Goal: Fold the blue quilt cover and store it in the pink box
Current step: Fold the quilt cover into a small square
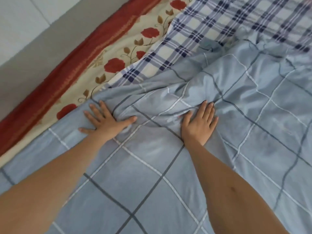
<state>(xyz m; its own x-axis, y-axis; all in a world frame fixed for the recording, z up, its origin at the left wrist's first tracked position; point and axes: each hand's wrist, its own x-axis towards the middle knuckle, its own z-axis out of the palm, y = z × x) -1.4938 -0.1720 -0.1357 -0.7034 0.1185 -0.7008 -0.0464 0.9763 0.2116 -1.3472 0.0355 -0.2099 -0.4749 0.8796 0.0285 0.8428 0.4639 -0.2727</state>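
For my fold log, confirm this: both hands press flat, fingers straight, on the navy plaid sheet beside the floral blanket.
Wrong surface. The head view shows the left hand and the right hand pressing flat, fingers straight, on the blue quilt cover, not the plaid sheet, which lies beyond them beside the floral blanket.

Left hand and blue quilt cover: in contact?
Touching. The head view shows the left hand lying flat, fingers spread, directly on the blue quilt cover near its edge, with no gap visible.
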